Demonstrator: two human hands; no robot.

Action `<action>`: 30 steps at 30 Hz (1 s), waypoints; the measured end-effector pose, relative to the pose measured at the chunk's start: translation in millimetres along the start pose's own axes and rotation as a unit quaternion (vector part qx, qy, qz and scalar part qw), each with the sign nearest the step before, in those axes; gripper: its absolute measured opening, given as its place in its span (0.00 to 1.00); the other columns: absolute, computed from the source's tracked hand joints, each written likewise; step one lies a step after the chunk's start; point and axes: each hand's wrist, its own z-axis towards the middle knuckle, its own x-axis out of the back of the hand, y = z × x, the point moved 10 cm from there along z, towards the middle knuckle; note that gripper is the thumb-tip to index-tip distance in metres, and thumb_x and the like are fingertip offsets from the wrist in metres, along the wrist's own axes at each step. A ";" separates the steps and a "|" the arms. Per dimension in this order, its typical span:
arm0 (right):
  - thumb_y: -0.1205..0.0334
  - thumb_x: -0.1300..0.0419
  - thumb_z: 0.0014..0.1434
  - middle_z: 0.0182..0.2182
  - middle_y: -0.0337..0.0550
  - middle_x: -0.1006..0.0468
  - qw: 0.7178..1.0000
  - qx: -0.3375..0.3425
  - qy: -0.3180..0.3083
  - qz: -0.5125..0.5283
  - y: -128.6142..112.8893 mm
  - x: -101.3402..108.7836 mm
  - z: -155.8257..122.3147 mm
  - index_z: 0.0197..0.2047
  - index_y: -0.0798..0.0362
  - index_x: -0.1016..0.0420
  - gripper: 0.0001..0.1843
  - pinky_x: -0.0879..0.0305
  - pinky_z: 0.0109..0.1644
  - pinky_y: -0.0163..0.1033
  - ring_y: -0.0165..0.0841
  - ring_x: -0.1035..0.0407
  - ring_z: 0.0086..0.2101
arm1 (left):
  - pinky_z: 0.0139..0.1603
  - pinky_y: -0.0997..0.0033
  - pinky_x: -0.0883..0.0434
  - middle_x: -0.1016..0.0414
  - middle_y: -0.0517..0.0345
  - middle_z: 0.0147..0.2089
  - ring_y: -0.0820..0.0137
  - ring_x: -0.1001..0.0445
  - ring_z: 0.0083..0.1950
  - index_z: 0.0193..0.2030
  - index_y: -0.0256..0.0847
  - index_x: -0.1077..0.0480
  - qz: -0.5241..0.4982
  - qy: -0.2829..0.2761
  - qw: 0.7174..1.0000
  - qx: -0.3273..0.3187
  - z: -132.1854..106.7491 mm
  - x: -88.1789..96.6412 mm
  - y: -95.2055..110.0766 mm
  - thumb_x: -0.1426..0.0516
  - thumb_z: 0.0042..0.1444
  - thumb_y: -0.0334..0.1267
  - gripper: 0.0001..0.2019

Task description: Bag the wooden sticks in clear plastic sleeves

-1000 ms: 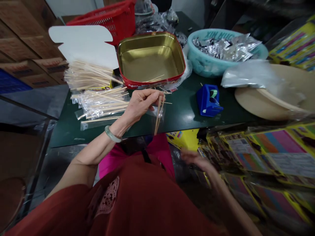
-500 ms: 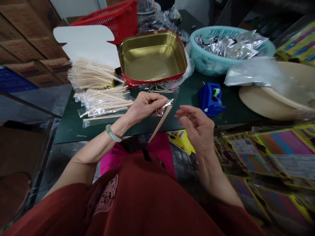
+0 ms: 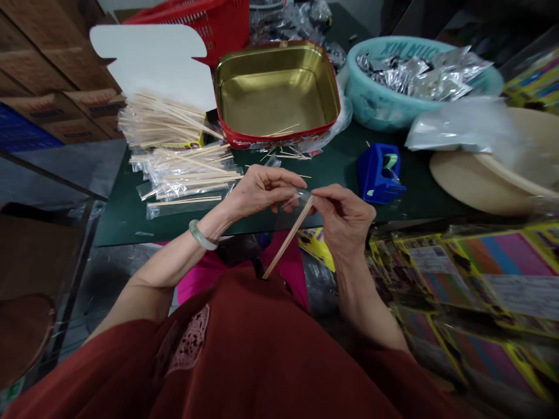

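My left hand pinches a clear plastic bag above the table's front edge. My right hand is closed at the other side of the bag, fingertips at the top of a few thin wooden sticks. The sticks slant down toward my lap; whether they are inside the bag I cannot tell. Left of my left hand lies a pile of bagged sticks. A red tin with a gold inside stands beyond my hands, and several loose sticks lie before it.
A blue tape dispenser stands right of my hands. Behind it are a turquoise basin of silvery packets and a beige basin with plastic bags. A white-lidded box and a red basket stand at the back left. Colourful packs lie at the right.
My right hand has moved left and closed at the bag and the top of the sticks. The sticks have shifted slightly right and down. My left hand keeps its pinch.
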 end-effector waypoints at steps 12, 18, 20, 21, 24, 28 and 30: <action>0.63 0.38 0.58 0.27 0.35 0.24 0.999 0.025 -0.025 -0.040 2.8 0.4 -0.1 0.33 0.48 0.21 0.03 0.35 0.28 0.35 0.26 0.33 0.24 | 0.23 0.79 0.28 0.23 0.56 0.27 0.75 0.25 0.26 0.32 0.34 0.22 0.018 -0.020 1.000 -0.008 -1.5 0.0 -1.6 0.37 0.52 0.40 0.09; 0.63 0.38 0.58 0.28 0.36 0.23 0.998 0.026 -0.026 -0.051 -1.2 -0.8 0.9 0.33 0.49 0.22 0.04 0.34 0.28 0.35 0.27 0.32 0.25 | 0.25 0.78 0.27 0.23 0.56 0.26 0.75 0.24 0.25 0.31 0.33 0.23 0.018 -0.002 1.000 0.008 0.0 1.5 -2.9 0.39 0.52 0.36 0.07; 0.63 0.39 0.58 0.28 0.37 0.23 0.997 0.031 -0.029 -0.057 -4.7 -1.9 1.0 0.32 0.49 0.22 0.04 0.34 0.29 0.35 0.27 0.31 0.25 | 0.26 0.77 0.27 0.22 0.56 0.26 0.74 0.24 0.25 0.30 0.33 0.23 0.015 0.011 1.000 0.003 0.7 2.1 -2.2 0.39 0.52 0.39 0.09; 0.63 0.39 0.59 0.29 0.37 0.23 0.997 0.036 -0.032 -0.057 -6.3 -2.8 0.7 0.32 0.49 0.22 0.04 0.34 0.29 0.35 0.27 0.31 0.26 | 0.27 0.76 0.26 0.23 0.55 0.26 0.74 0.24 0.25 0.30 0.32 0.24 0.016 0.019 1.000 -0.003 1.0 2.6 -1.4 0.38 0.52 0.41 0.11; 0.59 0.41 0.61 0.29 0.38 0.23 0.999 0.027 -0.023 -0.038 -4.1 -1.5 -0.2 0.38 0.48 0.23 0.06 0.32 0.31 0.36 0.28 0.30 0.27 | 0.27 0.76 0.28 0.24 0.56 0.25 0.74 0.26 0.24 0.29 0.32 0.26 0.039 0.046 0.998 -0.028 0.8 4.5 2.6 0.34 0.48 0.46 0.15; 0.45 0.47 0.62 0.30 0.39 0.25 0.993 -0.064 -0.011 0.096 17.9 0.0 1.3 0.53 0.48 0.29 0.22 0.32 0.27 0.36 0.30 0.30 0.26 | 0.28 0.77 0.29 0.25 0.58 0.25 0.76 0.27 0.25 0.30 0.32 0.27 0.065 0.074 0.994 -0.040 -0.5 7.0 5.9 0.32 0.46 0.46 0.16; 0.39 0.45 0.58 0.28 0.39 0.25 0.984 -0.105 -0.070 0.125 24.9 -13.2 2.5 0.49 0.50 0.26 0.26 0.36 0.23 0.34 0.30 0.31 0.25 | 0.28 0.77 0.29 0.25 0.58 0.25 0.76 0.27 0.26 0.30 0.33 0.27 0.072 0.081 0.993 -0.042 -0.8 8.2 7.3 0.33 0.47 0.46 0.16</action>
